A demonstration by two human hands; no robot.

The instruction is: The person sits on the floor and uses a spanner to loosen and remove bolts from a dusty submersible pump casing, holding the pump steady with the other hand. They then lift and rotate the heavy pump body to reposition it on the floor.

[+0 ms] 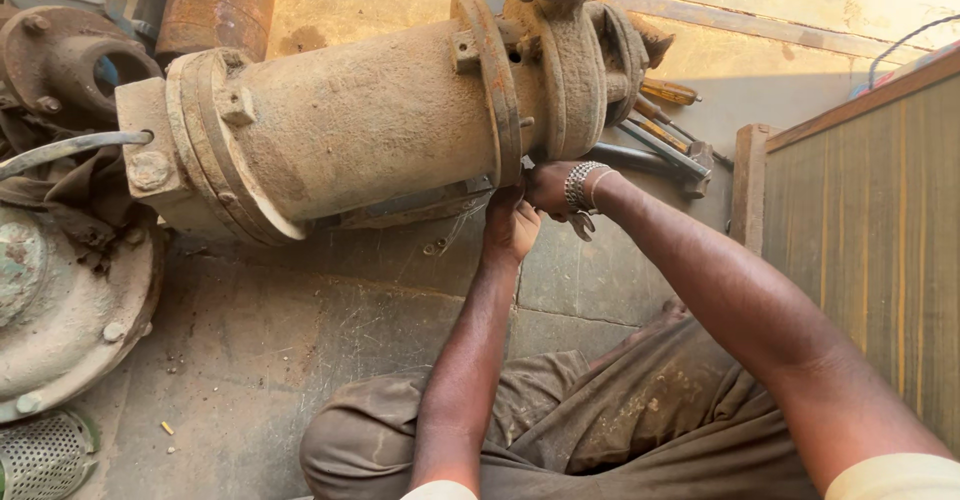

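A large dust-caked pump motor body (370, 120) lies on its side on the stone floor, with bolted flanges (570, 70) at its right end. My left hand (512, 228) reaches under the body just below the flange joint, fingers curled out of sight beneath it. My right hand (553, 186), with a metal chain bracelet at the wrist, is closed at the same spot under the flange. A wrench end (583, 225) shows just below that wrist. What the fingers grip is hidden by the pump.
Screwdrivers and a dark tool (665, 130) lie behind the flange. A rusty flanged pipe part (60, 60) and a round pump casing (70, 300) sit at left, a perforated strainer (45, 455) at bottom left. A wooden-framed panel (870, 230) stands at right. My knees fill the foreground.
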